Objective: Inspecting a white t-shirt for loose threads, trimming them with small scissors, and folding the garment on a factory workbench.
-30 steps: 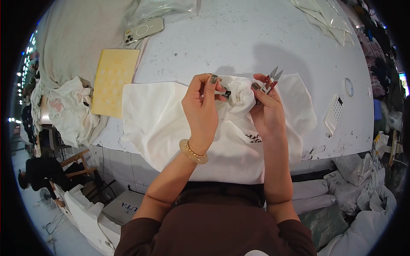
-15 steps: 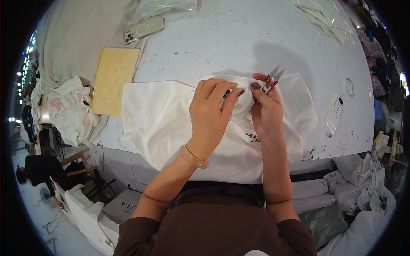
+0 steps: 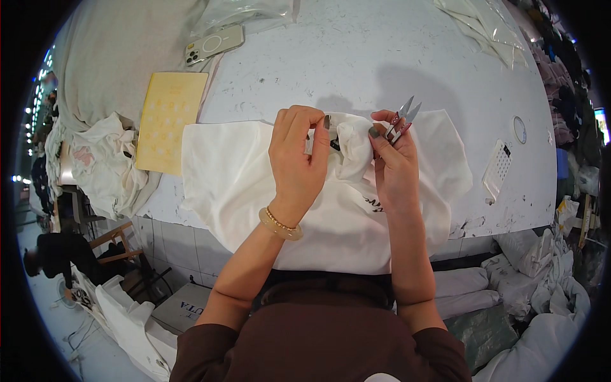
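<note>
A white garment (image 3: 235, 153) with dark lettering on it lies spread at the table's front edge, its middle part bunched up. My right hand (image 3: 396, 159) holds a pair of thread snips (image 3: 402, 119) with red handles, blades pointing up and away. Thumb and finger of that hand also pinch the bunched white fabric (image 3: 354, 149). Just left of the bunch is my left hand (image 3: 298, 149), its fingers curled and the thumb against the forefinger; what lies between them, if anything, is too small to make out. A small black label (image 3: 335, 145) shows on the fabric beside it.
A yellow booklet (image 3: 170, 121) and a phone (image 3: 214, 44) lie at the left, by a beige cloth (image 3: 121, 57). To the right are a white card with dots (image 3: 497, 172) and a tape roll (image 3: 520, 130). Another person (image 3: 60, 254) is at the far left.
My left hand has moved left and slightly up, away from the bunched fabric, uncovering the black label. My right hand has stayed nearly in place, with the snips tilting slightly.
</note>
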Motion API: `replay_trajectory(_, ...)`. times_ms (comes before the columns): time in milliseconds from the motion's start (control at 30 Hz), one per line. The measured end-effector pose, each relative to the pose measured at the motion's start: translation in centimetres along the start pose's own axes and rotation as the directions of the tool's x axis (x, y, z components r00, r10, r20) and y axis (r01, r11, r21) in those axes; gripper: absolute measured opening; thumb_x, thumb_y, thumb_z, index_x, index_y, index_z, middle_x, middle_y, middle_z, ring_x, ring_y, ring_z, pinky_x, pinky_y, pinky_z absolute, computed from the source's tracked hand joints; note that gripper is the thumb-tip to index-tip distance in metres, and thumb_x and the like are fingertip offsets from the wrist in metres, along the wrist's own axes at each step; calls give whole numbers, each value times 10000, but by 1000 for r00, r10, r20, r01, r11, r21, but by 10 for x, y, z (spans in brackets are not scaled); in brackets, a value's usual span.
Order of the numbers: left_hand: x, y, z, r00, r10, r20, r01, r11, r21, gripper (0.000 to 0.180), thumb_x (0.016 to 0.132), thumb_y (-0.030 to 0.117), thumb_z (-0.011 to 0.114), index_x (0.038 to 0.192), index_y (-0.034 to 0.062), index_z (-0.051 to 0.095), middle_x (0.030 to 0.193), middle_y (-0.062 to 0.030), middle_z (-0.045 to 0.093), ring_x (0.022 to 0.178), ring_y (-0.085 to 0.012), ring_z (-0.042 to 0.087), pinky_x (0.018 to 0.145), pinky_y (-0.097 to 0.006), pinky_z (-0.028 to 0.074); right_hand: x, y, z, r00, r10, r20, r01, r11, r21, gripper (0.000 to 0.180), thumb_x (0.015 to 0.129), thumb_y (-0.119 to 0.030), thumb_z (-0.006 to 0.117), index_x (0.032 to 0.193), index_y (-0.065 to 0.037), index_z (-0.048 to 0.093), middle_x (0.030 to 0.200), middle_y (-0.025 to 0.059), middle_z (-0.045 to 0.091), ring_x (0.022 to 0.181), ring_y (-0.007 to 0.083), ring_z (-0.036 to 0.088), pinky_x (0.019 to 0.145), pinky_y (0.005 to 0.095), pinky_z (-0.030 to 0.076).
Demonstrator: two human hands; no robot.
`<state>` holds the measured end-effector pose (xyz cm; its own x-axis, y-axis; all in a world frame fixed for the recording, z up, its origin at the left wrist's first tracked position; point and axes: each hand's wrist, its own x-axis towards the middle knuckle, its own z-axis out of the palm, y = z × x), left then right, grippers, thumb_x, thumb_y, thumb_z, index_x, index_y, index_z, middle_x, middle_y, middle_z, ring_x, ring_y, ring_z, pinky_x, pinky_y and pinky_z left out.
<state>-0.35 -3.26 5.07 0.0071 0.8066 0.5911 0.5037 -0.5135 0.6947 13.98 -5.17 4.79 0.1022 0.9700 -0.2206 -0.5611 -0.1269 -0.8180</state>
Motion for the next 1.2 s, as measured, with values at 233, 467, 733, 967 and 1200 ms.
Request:
replay_trajectory(233,1,6,2,949,-275,153,313,879,-359,66,907,-3,434,913,-31,494,1130,-113,494,937,-185,603,625,-249,553,10,-24,-11,933,-348,93,274,517,-811,141,934,-169,487,973,-36,509,760,63,519,655,157,433,634,241,389)
replay_trajectory(467,2,4,6,940,-288,185,340,842,-419,101,934,39,419,911,-38,480,1200,-127,432,889,-204,639,620,-256,567,31,-89,4,734,-171,657,629,-193,-753,194,770,-248,647,832,-65,635,717,44,518,759,208,506,689,343,406)
replay_trajectory(733,3,3,9,951,-253,179,305,867,-394,97,930,42,430,928,-38,484,1196,-128,430,827,-195,640,626,-263,563,39,-98,28,662,30,749,708,-354,-611,222,753,-291,655,730,-71,662,694,26,533,719,186,507,686,316,413)
replay_trajectory(967,4,3,7,949,-243,199,302,881,-365,108,931,7,388,942,-56,475,1179,-108,445,896,-187,635,652,-254,573,39,-92,40,627,86,774,720,-443,-534,235,753,-303,655,694,-76,649,692,25,539,717,189,515,683,316,418)
replay_trajectory(1200,30,-86,-61,948,-165,-272,269,874,406,287,890,55,436,1159,-38,477,1195,-169,481,1095,-303,472,903,-384,384,36,-91,9,827,-279,488,506,-7,-862,289,845,-287,607,775,-9,571,744,88,564,650,220,522,592,328,405)
